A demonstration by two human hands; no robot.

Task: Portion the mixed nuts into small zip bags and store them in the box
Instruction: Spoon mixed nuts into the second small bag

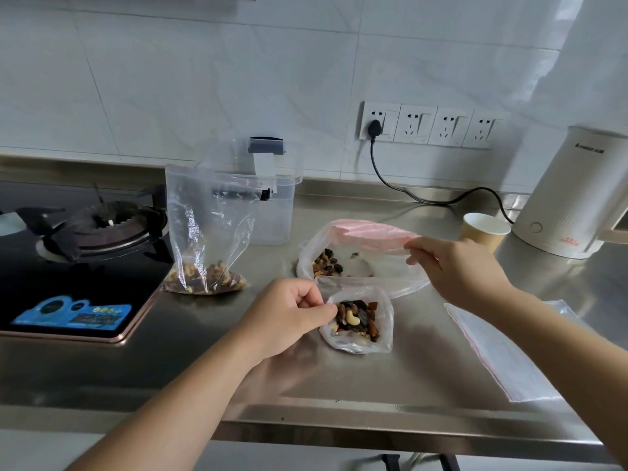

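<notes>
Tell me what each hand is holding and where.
Left hand pinches the small zip bag at its open rim; right hand pinches the large bag by its upper mouth edge.

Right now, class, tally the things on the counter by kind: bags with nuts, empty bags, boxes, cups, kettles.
Bags with nuts: 3
Empty bags: 1
Boxes: 1
Cups: 1
Kettles: 1
Total: 7

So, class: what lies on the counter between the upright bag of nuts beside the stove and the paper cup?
In the head view, the large bag with pink zip edge, held open by the right hand, lies between them.
</notes>
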